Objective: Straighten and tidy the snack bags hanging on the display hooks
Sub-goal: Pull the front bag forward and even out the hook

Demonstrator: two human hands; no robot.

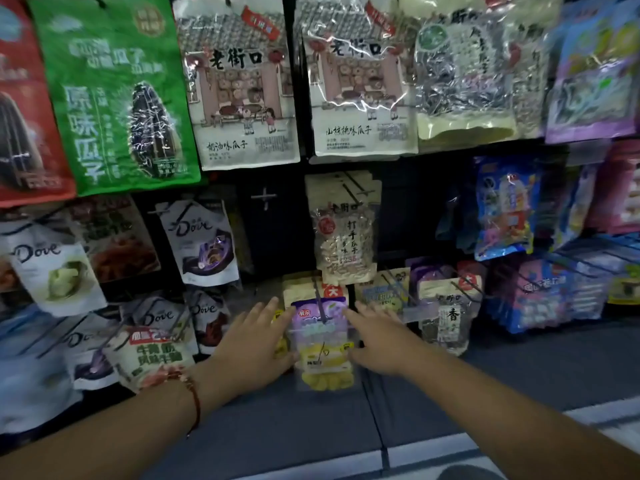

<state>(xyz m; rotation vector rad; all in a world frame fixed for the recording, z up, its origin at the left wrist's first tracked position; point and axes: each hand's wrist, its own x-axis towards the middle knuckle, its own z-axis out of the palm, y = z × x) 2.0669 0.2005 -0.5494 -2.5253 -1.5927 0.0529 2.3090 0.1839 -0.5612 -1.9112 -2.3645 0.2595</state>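
Note:
A small purple-topped snack bag [323,344] with yellow pieces showing through its clear lower half hangs on a low hook in the middle of the display. My left hand [256,341] lies against its left edge with fingers straight, and my right hand [375,341] touches its right edge the same way. Neither hand curls around the bag. Right above it hangs a beige seed bag [344,237], and behind it sit more beige bags [301,287].
Large seed bags fill the top row: red, green [114,95], two white illustrated ones [239,81] and clear ones. White Dove pouches [201,240] hang at lower left, colourful candy bags [505,206] at right. Grey floor lies below the rack.

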